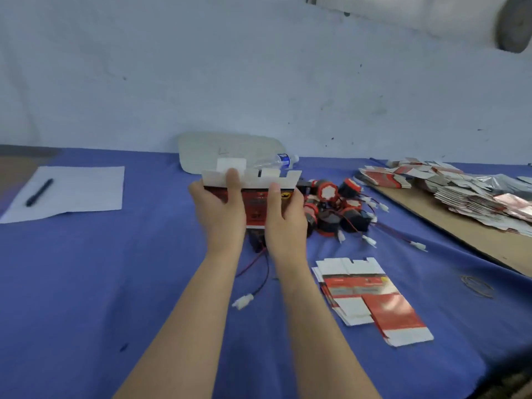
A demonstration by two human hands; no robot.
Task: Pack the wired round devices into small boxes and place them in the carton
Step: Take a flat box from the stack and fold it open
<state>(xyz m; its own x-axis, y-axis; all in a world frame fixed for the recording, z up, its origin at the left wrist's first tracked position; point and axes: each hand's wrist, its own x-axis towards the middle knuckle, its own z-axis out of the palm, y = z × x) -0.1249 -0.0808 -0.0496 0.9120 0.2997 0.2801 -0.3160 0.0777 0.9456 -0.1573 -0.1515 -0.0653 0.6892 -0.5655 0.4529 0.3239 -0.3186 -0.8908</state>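
Cardboard looks light, flimsy (creases easily); left hand (221, 210) and right hand (285, 218) pinch the small box (255, 207) by its sides.

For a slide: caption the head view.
Left hand and right hand hold a small box, flaps open, beside piled wired round devices.

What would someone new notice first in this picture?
The left hand and right hand hold a still-flat red-and-white small box up at the centre. Just right of it lies a tangled pile of wired round devices, and nearer, a stack of flat boxes on the blue cloth.
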